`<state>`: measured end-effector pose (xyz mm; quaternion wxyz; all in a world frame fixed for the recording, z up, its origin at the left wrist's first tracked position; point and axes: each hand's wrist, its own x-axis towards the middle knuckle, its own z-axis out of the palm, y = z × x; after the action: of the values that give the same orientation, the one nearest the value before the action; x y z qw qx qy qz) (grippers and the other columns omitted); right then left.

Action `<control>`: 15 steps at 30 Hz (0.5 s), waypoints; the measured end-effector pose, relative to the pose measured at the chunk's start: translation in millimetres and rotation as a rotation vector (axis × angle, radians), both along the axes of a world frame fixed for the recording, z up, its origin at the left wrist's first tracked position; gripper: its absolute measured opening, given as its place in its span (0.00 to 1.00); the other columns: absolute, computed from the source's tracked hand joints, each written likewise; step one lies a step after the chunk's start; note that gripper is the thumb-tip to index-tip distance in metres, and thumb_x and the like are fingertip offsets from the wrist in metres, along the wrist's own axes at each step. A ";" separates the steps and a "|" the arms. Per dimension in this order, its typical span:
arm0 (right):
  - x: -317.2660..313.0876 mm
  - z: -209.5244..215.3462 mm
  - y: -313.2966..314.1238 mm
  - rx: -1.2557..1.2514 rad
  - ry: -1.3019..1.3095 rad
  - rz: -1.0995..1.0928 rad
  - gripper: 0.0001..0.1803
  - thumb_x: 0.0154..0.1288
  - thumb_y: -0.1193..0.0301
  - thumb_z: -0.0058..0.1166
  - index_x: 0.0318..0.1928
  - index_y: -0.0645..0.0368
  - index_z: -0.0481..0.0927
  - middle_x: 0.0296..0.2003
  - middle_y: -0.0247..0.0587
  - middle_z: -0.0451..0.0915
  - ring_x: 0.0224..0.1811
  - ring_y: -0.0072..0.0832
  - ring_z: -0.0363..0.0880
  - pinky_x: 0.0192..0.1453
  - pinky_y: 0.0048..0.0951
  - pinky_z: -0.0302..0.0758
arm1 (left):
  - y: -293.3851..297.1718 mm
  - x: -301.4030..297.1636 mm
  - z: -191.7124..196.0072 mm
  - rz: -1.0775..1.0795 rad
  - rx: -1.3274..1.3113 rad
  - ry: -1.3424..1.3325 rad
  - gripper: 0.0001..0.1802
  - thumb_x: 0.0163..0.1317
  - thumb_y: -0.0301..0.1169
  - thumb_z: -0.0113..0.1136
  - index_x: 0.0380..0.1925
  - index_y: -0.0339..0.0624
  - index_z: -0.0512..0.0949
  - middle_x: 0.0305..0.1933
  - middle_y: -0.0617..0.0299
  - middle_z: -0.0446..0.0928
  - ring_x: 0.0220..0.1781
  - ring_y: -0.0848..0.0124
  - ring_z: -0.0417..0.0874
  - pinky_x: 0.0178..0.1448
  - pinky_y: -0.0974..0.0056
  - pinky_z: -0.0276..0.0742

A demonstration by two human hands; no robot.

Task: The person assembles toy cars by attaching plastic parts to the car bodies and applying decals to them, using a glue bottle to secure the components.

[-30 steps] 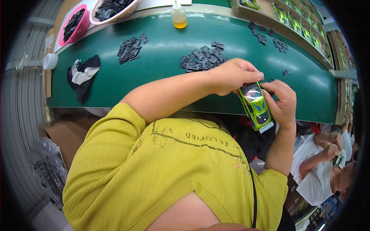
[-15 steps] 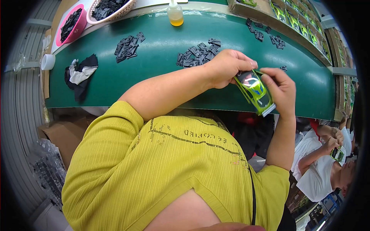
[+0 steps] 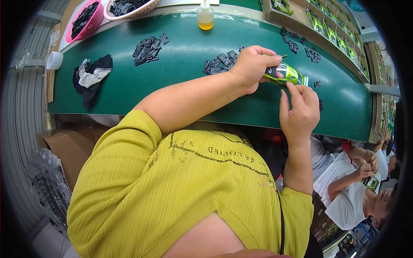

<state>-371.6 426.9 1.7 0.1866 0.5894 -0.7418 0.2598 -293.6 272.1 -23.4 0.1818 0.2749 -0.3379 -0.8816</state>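
My left hand [image 3: 254,69] grips one end of a lime-green and black toy car body [image 3: 291,75] with a shiny clear part, above the green table. The thumb lies along its upper side; the other fingers are partly hidden behind it. Below the car, my right hand [image 3: 300,111] touches its lower edge with a fingertip. The right thumb stands apart from the index finger and off the car. Just left of the car, a pile of small black plastic parts [image 3: 218,64] lies on the table [image 3: 180,86], partly covered by my left hand and forearm.
Another black pile [image 3: 147,51] lies farther left, beyond a black and white cloth [image 3: 91,79]. A bottle of amber liquid [image 3: 205,18] stands at the back. A pink bowl [image 3: 97,22] and a basket [image 3: 142,10] hold black parts. Partitioned boxes [image 3: 297,23] line the right; a co-worker [image 3: 344,189] sits there.
The car has turned from pointing down toward me to lying nearly level, its free end to the right. My right hand has left its side and come below it.
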 end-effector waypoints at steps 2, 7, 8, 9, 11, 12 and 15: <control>1.2 -5.8 -2.7 0.031 0.029 -0.034 0.13 0.53 0.76 0.68 0.41 0.59 0.85 0.34 0.38 0.78 0.35 0.38 0.78 0.39 0.37 0.75 | -0.4 -0.4 -0.4 0.040 0.005 -0.021 0.17 0.67 0.32 0.66 0.49 0.35 0.72 0.37 0.54 0.81 0.35 0.66 0.85 0.46 0.61 0.84; 12.3 -15.7 -10.6 -0.013 -0.096 -0.052 0.13 0.52 0.75 0.69 0.40 0.59 0.84 0.34 0.39 0.78 0.36 0.39 0.78 0.40 0.37 0.75 | 0.2 -5.2 -5.0 0.233 -0.092 0.007 0.16 0.64 0.28 0.68 0.40 0.37 0.68 0.36 0.52 0.77 0.29 0.66 0.82 0.34 0.61 0.85; 14.0 -16.3 -12.2 -0.015 -0.099 -0.050 0.13 0.52 0.75 0.69 0.40 0.59 0.84 0.34 0.39 0.78 0.36 0.39 0.78 0.40 0.37 0.75 | -0.5 -5.2 -5.2 0.236 -0.094 0.004 0.16 0.64 0.28 0.68 0.40 0.37 0.68 0.36 0.52 0.77 0.29 0.66 0.82 0.34 0.61 0.85; 15.3 -16.7 -13.9 -0.036 -0.117 -0.059 0.12 0.51 0.75 0.69 0.39 0.59 0.84 0.34 0.40 0.78 0.35 0.39 0.78 0.40 0.37 0.75 | -2.0 -5.8 -5.2 0.248 -0.114 0.028 0.16 0.64 0.27 0.68 0.39 0.37 0.68 0.36 0.52 0.77 0.29 0.66 0.81 0.31 0.61 0.84; 19.1 -17.5 -17.2 -0.060 -0.137 -0.069 0.12 0.51 0.75 0.70 0.38 0.59 0.84 0.33 0.40 0.78 0.35 0.40 0.78 0.39 0.37 0.75 | -5.2 -5.2 -6.0 0.260 -0.136 0.050 0.15 0.63 0.26 0.69 0.38 0.37 0.68 0.35 0.52 0.77 0.29 0.66 0.81 0.27 0.61 0.84; 21.5 -17.4 -18.5 -0.063 -0.153 -0.084 0.12 0.51 0.75 0.70 0.37 0.59 0.84 0.33 0.40 0.78 0.35 0.40 0.78 0.39 0.37 0.75 | -6.6 -4.6 -6.3 0.256 -0.133 0.054 0.15 0.63 0.26 0.68 0.37 0.37 0.68 0.35 0.52 0.77 0.29 0.66 0.81 0.27 0.62 0.84; 26.7 -20.5 -18.8 -0.071 -0.221 -0.112 0.11 0.51 0.75 0.70 0.37 0.59 0.84 0.32 0.40 0.78 0.34 0.40 0.78 0.39 0.37 0.75 | -8.6 -3.4 -6.9 0.236 -0.128 0.057 0.15 0.63 0.26 0.68 0.36 0.38 0.68 0.34 0.52 0.77 0.29 0.66 0.81 0.26 0.62 0.83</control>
<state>-345.0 408.1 -18.8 0.1385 0.5081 -0.7799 0.3382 -297.1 263.5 -30.3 0.3109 0.2755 -0.3536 -0.8381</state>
